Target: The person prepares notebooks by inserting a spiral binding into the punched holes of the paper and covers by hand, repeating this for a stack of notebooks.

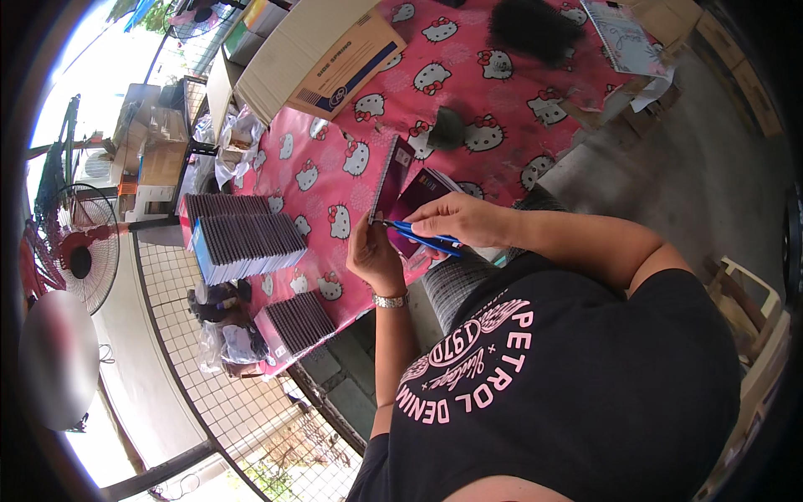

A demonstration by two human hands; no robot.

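Observation:
My right hand [456,219] is closed around blue-handled pliers [433,240], whose tip points left toward my left fingers. With my left hand [374,258] I pinch the near end of a dark purple spiral notebook [390,174], at the bottom of its wire binding. The pliers' jaws are at that same end of the wire; whether they grip it is too small to tell. Another purple cover [424,189] lies to the right, behind my right fingers, and seems part of the same notebook.
Stacks of spiral notebooks [247,238] stand at the left on the pink patterned tablecloth [418,105], with a smaller stack [294,325] nearer. A cardboard box [322,63] is at the back. A dark cup-like object [447,129], black wire bundle [534,32] and light notebook [621,38] lie farther off.

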